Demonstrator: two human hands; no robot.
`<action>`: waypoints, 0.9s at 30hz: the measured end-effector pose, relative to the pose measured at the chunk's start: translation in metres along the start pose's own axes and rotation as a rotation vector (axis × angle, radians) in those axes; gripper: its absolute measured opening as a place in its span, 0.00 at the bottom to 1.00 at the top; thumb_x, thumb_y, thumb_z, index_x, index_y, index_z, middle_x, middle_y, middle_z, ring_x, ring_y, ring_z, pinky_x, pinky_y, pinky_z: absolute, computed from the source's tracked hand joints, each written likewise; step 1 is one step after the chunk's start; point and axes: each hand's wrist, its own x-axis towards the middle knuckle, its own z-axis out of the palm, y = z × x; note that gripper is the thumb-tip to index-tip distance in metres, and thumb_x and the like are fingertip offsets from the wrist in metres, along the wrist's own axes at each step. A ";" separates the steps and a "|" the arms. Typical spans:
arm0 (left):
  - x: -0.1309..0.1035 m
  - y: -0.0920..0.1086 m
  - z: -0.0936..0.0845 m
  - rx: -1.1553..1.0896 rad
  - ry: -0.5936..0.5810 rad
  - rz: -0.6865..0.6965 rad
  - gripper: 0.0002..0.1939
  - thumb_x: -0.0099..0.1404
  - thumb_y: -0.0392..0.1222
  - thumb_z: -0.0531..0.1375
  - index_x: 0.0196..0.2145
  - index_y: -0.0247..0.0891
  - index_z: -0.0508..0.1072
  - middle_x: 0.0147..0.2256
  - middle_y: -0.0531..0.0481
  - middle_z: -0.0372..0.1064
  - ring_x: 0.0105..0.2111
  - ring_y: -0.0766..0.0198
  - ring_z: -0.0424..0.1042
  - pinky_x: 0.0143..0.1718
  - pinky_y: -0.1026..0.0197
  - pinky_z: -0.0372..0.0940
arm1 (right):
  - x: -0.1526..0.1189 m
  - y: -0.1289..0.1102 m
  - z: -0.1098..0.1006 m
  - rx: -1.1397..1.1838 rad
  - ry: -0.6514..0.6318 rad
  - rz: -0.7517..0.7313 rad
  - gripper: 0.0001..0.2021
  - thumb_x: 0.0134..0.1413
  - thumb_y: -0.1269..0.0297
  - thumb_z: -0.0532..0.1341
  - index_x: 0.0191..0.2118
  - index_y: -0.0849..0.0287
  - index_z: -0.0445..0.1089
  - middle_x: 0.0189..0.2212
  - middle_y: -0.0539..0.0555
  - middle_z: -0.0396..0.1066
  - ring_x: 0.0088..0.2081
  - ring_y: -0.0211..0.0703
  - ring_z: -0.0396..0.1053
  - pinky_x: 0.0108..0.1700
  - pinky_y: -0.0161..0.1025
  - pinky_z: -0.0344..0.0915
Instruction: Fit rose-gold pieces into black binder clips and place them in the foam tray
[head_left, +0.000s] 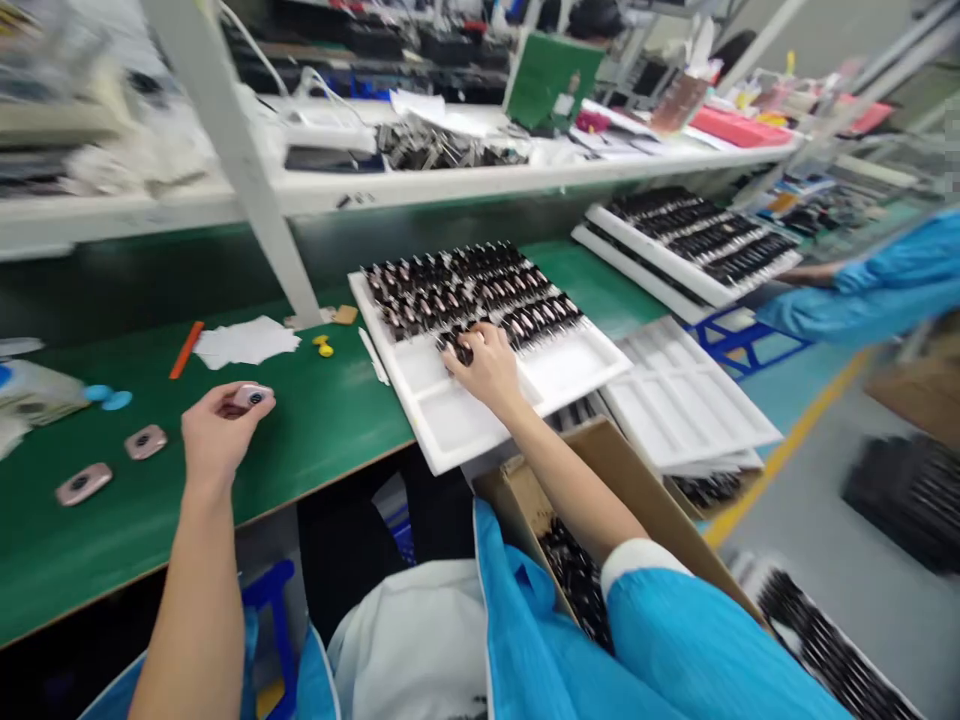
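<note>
Over the green bench top, my left hand pinches a small pink casing with a round dark lens-like spot between thumb and fingers. Two similar pink casings, a nearer one and a farther one, lie on the mat to its left. My right hand reaches into a white foam tray, its fingers curled on a small black part at the front of the rows. Dense rows of black parts with shiny pins fill the tray's back; its front compartments show bare white.
An orange strip, white paper and a yellow piece lie on the bench. Stacked trays stand at right near a co-worker's blue sleeve. A cardboard box of black parts sits under my right arm. A white post rises behind.
</note>
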 end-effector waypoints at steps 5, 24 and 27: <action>-0.026 0.006 0.040 -0.411 0.016 0.004 0.26 0.39 0.42 0.78 0.39 0.34 0.82 0.36 0.45 0.80 0.34 0.56 0.79 0.37 0.57 0.75 | -0.048 0.080 -0.084 0.001 0.343 0.254 0.16 0.72 0.51 0.54 0.45 0.58 0.71 0.40 0.58 0.69 0.43 0.49 0.67 0.49 0.46 0.66; -0.050 0.000 0.068 -0.191 0.018 0.074 0.24 0.40 0.43 0.77 0.36 0.34 0.81 0.30 0.47 0.79 0.29 0.53 0.79 0.32 0.53 0.78 | -0.340 0.229 -0.075 -0.491 -0.944 1.235 0.13 0.63 0.69 0.59 0.50 0.72 0.71 0.48 0.77 0.72 0.52 0.63 0.74 0.53 0.51 0.69; -0.051 0.005 0.069 -0.164 0.000 0.051 0.24 0.41 0.44 0.76 0.37 0.34 0.80 0.31 0.46 0.79 0.29 0.55 0.78 0.32 0.54 0.78 | -0.336 0.226 -0.078 -0.418 -0.903 1.230 0.09 0.60 0.69 0.61 0.42 0.70 0.74 0.47 0.75 0.74 0.54 0.65 0.73 0.54 0.51 0.69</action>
